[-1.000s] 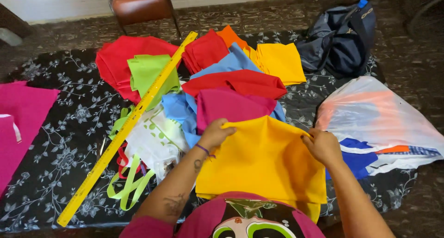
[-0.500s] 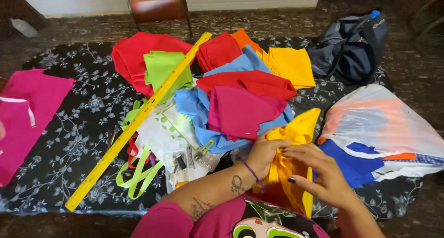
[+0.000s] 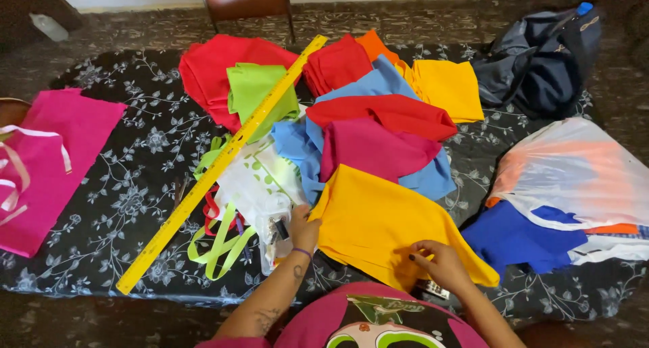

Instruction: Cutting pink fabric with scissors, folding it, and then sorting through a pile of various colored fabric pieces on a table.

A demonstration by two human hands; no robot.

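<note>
A yellow cloth [image 3: 382, 223] lies spread on the near side of the black flowered tablecloth [image 3: 122, 206]. My left hand [image 3: 303, 228] grips its left edge. My right hand [image 3: 439, 263] pinches its near lower edge. Behind the cloth sits a heap of cloths: magenta [image 3: 368, 148], light blue [image 3: 365, 84], red [image 3: 389, 115]. A long yellow ruler [image 3: 223, 162] lies slantwise to the left of the heap.
A pink bag with ribbon handles [image 3: 47, 162] lies at far left. Green and red straps with a white printed bag [image 3: 250, 199] lie beside my left hand. A translucent plastic sack [image 3: 574, 176] over blue cloth [image 3: 520, 236] sits right; a dark backpack [image 3: 541, 57] and a brown chair [image 3: 247, 0] stand behind.
The yellow cloth was bunched up between both hands half a second ago; now it lies spread flat again, with my hands apart at its left and near edges.
</note>
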